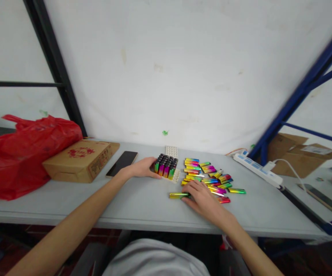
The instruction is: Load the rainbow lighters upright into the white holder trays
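I saw a glossy gold-green tube (177, 195) toward the near side of the table (142, 203), pinched in the right hand (200, 197) beside loose metallic tubes (192, 167). Farther left, the left hand (144, 167) curved against upright black-capped tubes (166, 167) on a knobbly pale tray (176, 176). Left again, the cardboard carton's (68, 172) red print (81, 152) was unreadable.

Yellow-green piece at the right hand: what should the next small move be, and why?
Probably lift the yellow-green piece toward the upright pieces: the right hand grips its dark end, the left hand is against their side, and bare white tray shows beside them.
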A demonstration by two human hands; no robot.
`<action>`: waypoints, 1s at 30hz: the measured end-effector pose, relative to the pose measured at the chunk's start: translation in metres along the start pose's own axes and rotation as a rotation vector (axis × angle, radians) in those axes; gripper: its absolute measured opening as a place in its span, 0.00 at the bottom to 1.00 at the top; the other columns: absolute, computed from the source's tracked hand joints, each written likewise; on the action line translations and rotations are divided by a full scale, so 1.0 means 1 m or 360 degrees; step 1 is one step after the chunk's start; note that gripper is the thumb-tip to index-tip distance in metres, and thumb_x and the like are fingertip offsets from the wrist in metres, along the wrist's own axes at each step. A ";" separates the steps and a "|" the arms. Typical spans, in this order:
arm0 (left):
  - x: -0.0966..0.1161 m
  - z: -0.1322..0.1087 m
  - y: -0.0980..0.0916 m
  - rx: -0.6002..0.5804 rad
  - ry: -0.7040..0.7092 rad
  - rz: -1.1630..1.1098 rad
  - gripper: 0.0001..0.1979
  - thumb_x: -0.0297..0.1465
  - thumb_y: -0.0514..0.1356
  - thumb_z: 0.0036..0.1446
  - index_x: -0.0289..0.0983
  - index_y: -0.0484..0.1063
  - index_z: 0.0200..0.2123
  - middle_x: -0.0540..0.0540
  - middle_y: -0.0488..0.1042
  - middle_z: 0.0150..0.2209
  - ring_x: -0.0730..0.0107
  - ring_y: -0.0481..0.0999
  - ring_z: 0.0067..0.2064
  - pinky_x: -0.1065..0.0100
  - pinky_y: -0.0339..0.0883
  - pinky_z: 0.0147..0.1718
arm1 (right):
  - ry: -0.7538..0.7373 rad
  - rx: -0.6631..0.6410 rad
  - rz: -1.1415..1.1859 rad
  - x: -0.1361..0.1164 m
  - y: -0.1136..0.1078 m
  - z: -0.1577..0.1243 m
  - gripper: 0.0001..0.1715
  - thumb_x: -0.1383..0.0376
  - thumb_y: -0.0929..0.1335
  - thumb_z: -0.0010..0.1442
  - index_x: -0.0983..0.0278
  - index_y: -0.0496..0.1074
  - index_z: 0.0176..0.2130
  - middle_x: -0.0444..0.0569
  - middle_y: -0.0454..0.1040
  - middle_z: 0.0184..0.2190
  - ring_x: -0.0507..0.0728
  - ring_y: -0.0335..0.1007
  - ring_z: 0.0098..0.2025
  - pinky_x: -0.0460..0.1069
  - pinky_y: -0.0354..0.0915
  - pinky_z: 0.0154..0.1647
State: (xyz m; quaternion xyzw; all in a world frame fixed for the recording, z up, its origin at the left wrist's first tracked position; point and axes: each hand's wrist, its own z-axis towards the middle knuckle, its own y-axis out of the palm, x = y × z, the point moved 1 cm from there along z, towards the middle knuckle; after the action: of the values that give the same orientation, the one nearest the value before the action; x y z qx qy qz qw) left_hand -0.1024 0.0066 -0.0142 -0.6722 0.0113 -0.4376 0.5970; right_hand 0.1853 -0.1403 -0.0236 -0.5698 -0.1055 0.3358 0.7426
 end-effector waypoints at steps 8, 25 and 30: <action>0.002 0.000 0.000 -0.0011 -0.0046 0.0101 0.38 0.57 0.71 0.41 0.36 0.74 0.48 0.39 0.79 0.48 0.48 0.78 0.48 0.60 0.70 0.44 | 0.0306 0.0331 0.0791 0.038 -0.033 0.045 0.21 0.49 0.67 0.66 0.60 0.75 0.49 0.44 0.72 0.27 0.56 0.66 0.28 0.50 0.63 0.31; 0.006 -0.001 -0.001 -0.0034 0.0025 0.0034 0.36 0.54 0.71 0.43 0.37 0.74 0.50 0.42 0.79 0.51 0.49 0.77 0.51 0.60 0.70 0.50 | 0.0333 0.0500 0.1853 0.049 -0.007 0.109 0.25 0.42 0.67 0.62 0.57 0.64 0.46 0.36 0.62 0.24 0.50 0.59 0.22 0.46 0.59 0.26; 0.004 -0.001 0.000 -0.0006 0.0020 0.0022 0.36 0.54 0.71 0.42 0.37 0.75 0.49 0.43 0.80 0.48 0.50 0.78 0.48 0.61 0.71 0.47 | 0.0509 0.0583 0.1433 0.044 0.001 0.105 0.25 0.41 0.64 0.64 0.59 0.64 0.34 0.36 0.55 0.20 0.50 0.49 0.20 0.46 0.50 0.22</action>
State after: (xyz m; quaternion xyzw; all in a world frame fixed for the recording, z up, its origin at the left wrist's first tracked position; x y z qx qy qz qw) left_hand -0.1011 0.0038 -0.0120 -0.6705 0.0207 -0.4377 0.5987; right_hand 0.1608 -0.0316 -0.0001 -0.4635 0.3259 0.5440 0.6189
